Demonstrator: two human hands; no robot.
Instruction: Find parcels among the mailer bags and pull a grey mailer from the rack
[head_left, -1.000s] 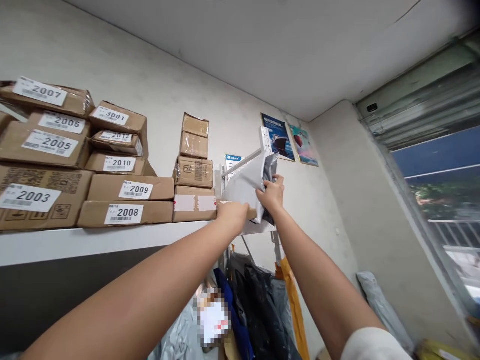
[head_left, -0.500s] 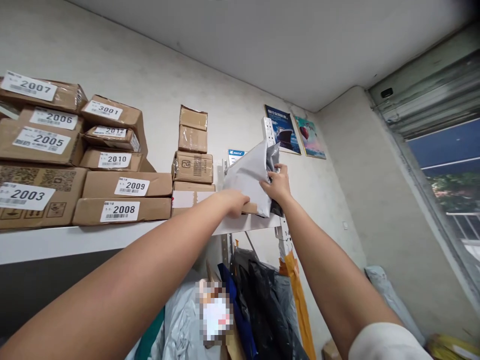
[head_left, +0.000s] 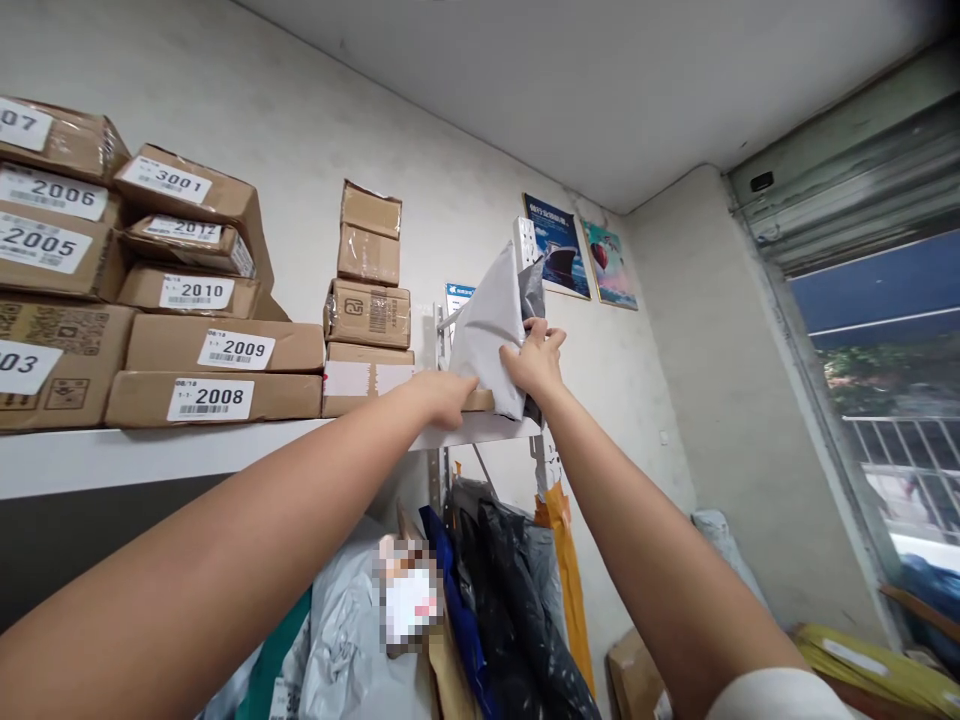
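The brown boxes point(head_left: 214, 355) sit in tall, crooked piles on the white shelf point(head_left: 187, 455), so a bump could knock them down. The left hand point(head_left: 442, 395) lies on a flat box point(head_left: 472, 400) at the shelf's end; I cannot tell how tightly it grips. The right hand point(head_left: 534, 360) pinches the grey bag point(head_left: 487, 335), which stands upright against the post. The bag looks floppy and could slide off onto the parcels below point(head_left: 487, 600).

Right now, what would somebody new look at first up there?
Probably the two hands at the end of the top shelf: the right hand holds a grey mail bag upright, and the left hand touches a flat box beneath it. Left of them sit stacked brown boxes with big number labels.
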